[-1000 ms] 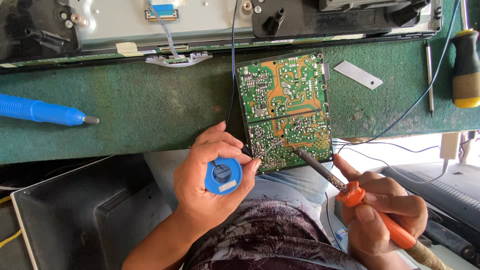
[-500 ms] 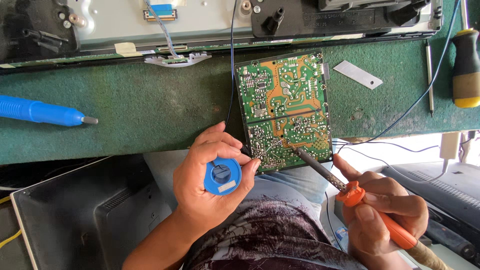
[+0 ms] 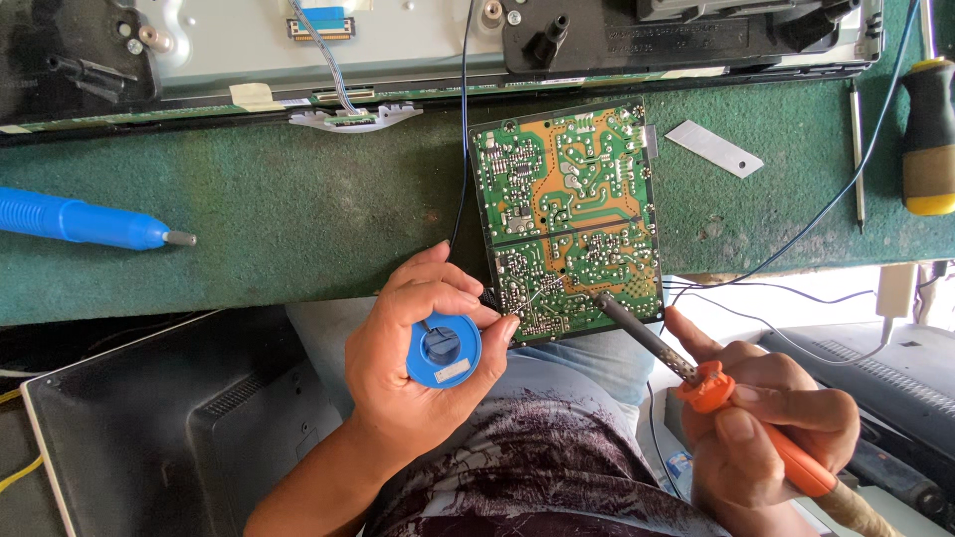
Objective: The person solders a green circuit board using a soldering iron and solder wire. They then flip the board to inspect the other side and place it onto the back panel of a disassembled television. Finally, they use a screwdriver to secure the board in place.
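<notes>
Circuit board (image 3: pixel 569 221) lies solder-side up at the near edge of the green mat (image 3: pixel 249 229); soldering iron (image 3: pixel 686 370) tip touches its lower edge, right hand (image 3: pixel 766 428) clamped on the handle; left hand (image 3: pixel 418 358) grips the blue solder spool (image 3: pixel 444 350); I read mid-soldering; next needs steady solder feed at the tip.

The soldering iron (image 3: pixel 756 423) runs out of the frame at the lower right, its cord end unseen. The yellow-and-black screwdriver (image 3: pixel 930 134) is cut by the right edge, and the blue tool (image 3: pixel 85 221) by the left. Fingers (image 3: pixel 438 298) hide part of the blue solder spool (image 3: pixel 444 350).
</notes>
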